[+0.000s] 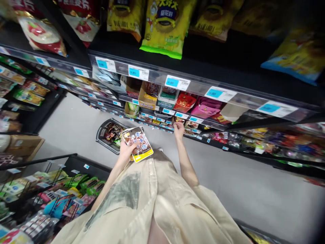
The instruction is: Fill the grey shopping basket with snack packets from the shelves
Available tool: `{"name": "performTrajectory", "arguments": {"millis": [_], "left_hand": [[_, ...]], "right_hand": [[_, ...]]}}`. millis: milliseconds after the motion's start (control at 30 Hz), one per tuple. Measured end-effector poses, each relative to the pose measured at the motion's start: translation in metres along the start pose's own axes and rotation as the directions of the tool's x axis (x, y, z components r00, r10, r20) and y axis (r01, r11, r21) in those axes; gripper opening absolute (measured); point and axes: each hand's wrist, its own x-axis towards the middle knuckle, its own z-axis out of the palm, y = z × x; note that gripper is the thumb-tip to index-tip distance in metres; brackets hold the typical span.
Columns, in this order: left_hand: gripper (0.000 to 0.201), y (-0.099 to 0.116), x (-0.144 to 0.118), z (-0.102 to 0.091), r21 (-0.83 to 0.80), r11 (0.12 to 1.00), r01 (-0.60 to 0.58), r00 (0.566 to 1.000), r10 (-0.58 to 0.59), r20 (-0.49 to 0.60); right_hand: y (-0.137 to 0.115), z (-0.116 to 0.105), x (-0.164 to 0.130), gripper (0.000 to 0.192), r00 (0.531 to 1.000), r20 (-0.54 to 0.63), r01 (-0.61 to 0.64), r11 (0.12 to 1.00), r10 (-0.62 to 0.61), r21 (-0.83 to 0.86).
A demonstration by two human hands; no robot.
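Note:
My left hand (126, 150) is closed on a few flat snack packets (142, 144), brown and white with a yellow bottom strip, held in front of my body with the thumb across the front. My right hand (179, 128) reaches to a lower shelf, its fingers curled together at a dark packet (179, 120). Whether the fingers pinch that packet or only touch it is too small to make out. Just past my left hand, a dark plastic basket (99, 133) on the floor holds several packaged snacks.
An upper shelf edge (162, 81) with price tags juts out above my hands, with yellow snack bags (167, 28) on it. Below stand open display boxes (147, 100) of packets. A rack of packaged food (73, 186) is at my left. Grey floor (71, 118) lies between the shelves.

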Motion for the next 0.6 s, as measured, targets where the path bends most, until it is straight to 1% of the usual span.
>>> {"name": "performTrajectory", "arguments": {"millis": [33, 67, 100, 133, 167, 200, 233, 267, 300, 333, 367, 400, 467, 533, 600], "left_hand": [[0.069, 0.001, 0.003, 0.001, 0.028, 1.0, -0.008, 1.0, 0.008, 0.005], [0.07, 0.002, 0.006, 0.003, 0.056, 0.998, -0.018, 1.0, 0.017, 0.015], [0.069, 0.002, 0.009, 0.005, 0.082, 0.996, -0.029, 0.999, 0.027, 0.034], [0.067, 0.002, 0.012, 0.008, 0.101, 0.994, -0.045, 0.998, 0.039, 0.058], [0.065, 0.001, 0.015, 0.012, 0.115, 0.991, -0.065, 0.995, 0.056, 0.08], [0.062, 0.001, 0.017, 0.016, 0.125, 0.988, -0.094, 0.992, 0.082, 0.099], [0.06, 0.0, 0.02, 0.021, 0.135, 0.982, -0.133, 0.986, 0.118, 0.114], [0.058, -0.001, 0.024, 0.026, 0.149, 0.973, -0.179, 0.979, 0.161, 0.126], [0.056, -0.001, 0.027, 0.03, 0.161, 0.961, -0.225, 0.97, 0.205, 0.132], [0.054, -0.001, 0.031, 0.034, 0.168, 0.95, -0.262, 0.961, 0.242, 0.132], [0.052, -0.001, 0.035, 0.038, 0.166, 0.945, -0.283, 0.956, 0.264, 0.129], [0.05, 0.0, 0.038, 0.041, 0.155, 0.945, -0.287, 0.955, 0.269, 0.128], [0.046, 0.002, 0.043, 0.045, 0.119, 0.955, -0.272, 0.957, 0.256, 0.133], [0.044, 0.006, 0.045, 0.045, 0.098, 0.959, -0.264, 0.956, 0.247, 0.157], [0.044, 0.01, 0.041, 0.042, 0.102, 0.961, -0.258, 0.952, 0.235, 0.196]], "right_hand": [[-0.005, 0.002, -0.017, 0.046, 0.996, 0.086, -0.01, 0.996, 0.002, 0.086], [-0.012, 0.004, -0.037, 0.046, 0.981, 0.193, -0.035, 0.983, -0.001, 0.181], [-0.021, 0.006, -0.058, 0.049, 0.937, 0.348, -0.099, 0.944, -0.018, 0.315], [-0.031, 0.008, -0.081, 0.054, 0.871, 0.488, -0.188, 0.882, -0.054, 0.432], [-0.042, 0.009, -0.103, 0.058, 0.808, 0.582, -0.255, 0.834, -0.095, 0.49], [-0.054, 0.011, -0.124, 0.061, 0.766, 0.627, -0.273, 0.811, -0.141, 0.517], [-0.066, 0.013, -0.142, 0.063, 0.753, 0.63, -0.242, 0.81, -0.191, 0.534], [-0.076, 0.015, -0.155, 0.071, 0.753, 0.614, -0.193, 0.813, -0.236, 0.55], [-0.085, 0.018, -0.165, 0.077, 0.742, 0.615, -0.159, 0.821, -0.268, 0.548], [-0.091, 0.02, -0.169, 0.081, 0.751, 0.599, -0.126, 0.83, -0.278, 0.544], [-0.095, 0.023, -0.17, 0.082, 0.764, 0.582, -0.103, 0.837, -0.279, 0.537], [-0.097, 0.024, -0.168, 0.079, 0.775, 0.569, -0.087, 0.845, -0.275, 0.527], [-0.097, 0.025, -0.161, 0.069, 0.784, 0.555, -0.06, 0.857, -0.277, 0.511], [-0.094, 0.022, -0.156, 0.061, 0.762, 0.579, -0.05, 0.864, -0.291, 0.501], [-0.091, 0.016, -0.158, 0.06, 0.733, 0.62, -0.09, 0.863, -0.282, 0.498]]}}
